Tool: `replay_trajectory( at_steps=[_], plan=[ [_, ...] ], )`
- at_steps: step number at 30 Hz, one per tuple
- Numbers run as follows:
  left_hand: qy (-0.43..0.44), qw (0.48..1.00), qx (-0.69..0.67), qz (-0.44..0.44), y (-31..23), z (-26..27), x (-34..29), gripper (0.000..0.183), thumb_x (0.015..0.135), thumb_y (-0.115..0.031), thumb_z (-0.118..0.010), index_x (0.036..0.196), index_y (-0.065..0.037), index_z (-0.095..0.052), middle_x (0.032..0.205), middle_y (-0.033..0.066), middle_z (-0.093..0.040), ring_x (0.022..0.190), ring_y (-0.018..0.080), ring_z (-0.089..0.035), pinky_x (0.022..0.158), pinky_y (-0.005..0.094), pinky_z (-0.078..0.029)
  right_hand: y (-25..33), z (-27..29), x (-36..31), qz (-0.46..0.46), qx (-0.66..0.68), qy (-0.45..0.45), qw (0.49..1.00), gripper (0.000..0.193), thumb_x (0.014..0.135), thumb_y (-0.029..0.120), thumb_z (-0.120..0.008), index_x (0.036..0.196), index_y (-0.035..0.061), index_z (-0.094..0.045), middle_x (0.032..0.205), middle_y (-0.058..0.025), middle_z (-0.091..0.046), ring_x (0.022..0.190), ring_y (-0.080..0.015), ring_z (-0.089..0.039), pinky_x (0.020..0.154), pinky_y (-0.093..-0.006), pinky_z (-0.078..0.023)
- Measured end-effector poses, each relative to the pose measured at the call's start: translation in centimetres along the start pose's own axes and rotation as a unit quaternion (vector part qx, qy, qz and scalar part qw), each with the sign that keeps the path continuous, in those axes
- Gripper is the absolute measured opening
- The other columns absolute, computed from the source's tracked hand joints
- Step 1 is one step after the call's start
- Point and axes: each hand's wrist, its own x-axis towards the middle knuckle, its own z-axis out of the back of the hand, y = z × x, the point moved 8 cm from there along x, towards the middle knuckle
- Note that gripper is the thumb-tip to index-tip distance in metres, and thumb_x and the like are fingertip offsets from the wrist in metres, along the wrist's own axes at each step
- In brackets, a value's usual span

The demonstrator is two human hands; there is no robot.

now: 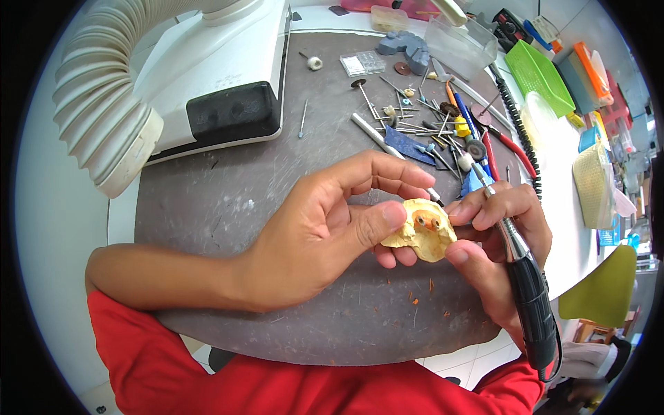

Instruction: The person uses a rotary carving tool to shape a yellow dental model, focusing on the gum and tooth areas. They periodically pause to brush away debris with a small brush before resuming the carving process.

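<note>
Yellow dental cast [430,247] sits between the two hands, above the near part of the grey bench mat [221,228] and right of its middle. It is compact, with no marked long axis, and its arch with two small sockets [427,223] faces up toward the camera. Both hands touch it: the left hand [315,232] reaches in from the left, thumb on the cast's left edge, its fingers partly curled and some hidden behind; the right hand [501,232] pinches the right edge between thumb and fingers. That same right hand also holds a rotary handpiece [531,294], which slants from lower right to upper left along the cast's right side, apart from it. Its slim tip points forward, past the cast toward the scattered burs [422,128], rather than at the sockets.
</note>
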Motion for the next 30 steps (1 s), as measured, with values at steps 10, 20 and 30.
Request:
replay_trajectory(
  at_steps=[10,20,30],
  plan=[
    [0.044,0.999,0.009,0.017,0.67,-0.23,-0.13,0.03,0.099,-0.024,-0.045,0.116,0.0,-0.049,0.121,0.0166,-0.051,0.09,0.019,-0.063,0.07,0.0274,-0.055,-0.38,0.01,0.03,-0.13,0.024,-0.033,0.991,0.033,0.078,0.011,-0.072,0.096,0.0052,-0.046,0.089,-0.0082,-0.052,0.087,-0.0154,-0.057,0.077,-0.0284,-0.049],
    [0.058,0.998,0.016,0.033,0.66,-0.59,0.11,0.029,0.099,-0.024,-0.045,0.117,-0.001,-0.046,0.123,0.0184,-0.049,0.088,0.0198,-0.064,0.07,0.0277,-0.055,-0.74,0.36,0.0,-0.141,0.023,-0.029,0.989,0.033,0.078,0.014,-0.074,0.093,0.0042,-0.047,0.089,-0.0075,-0.053,0.084,-0.0145,-0.057,0.075,-0.0285,-0.049],
    [0.006,1.0,0.013,0.004,0.12,-0.1,0.07,0.027,0.094,-0.009,-0.053,0.119,-0.003,-0.044,0.128,0.0184,-0.046,0.094,0.0244,-0.065,0.074,0.0293,-0.056,-0.5,0.02,0.02,-0.093,0.052,-0.032,0.994,0.029,0.079,0.005,-0.069,0.097,0.0039,-0.046,0.092,-0.0096,-0.051,0.094,-0.0212,-0.06,0.083,-0.033,-0.05]
  ],
)
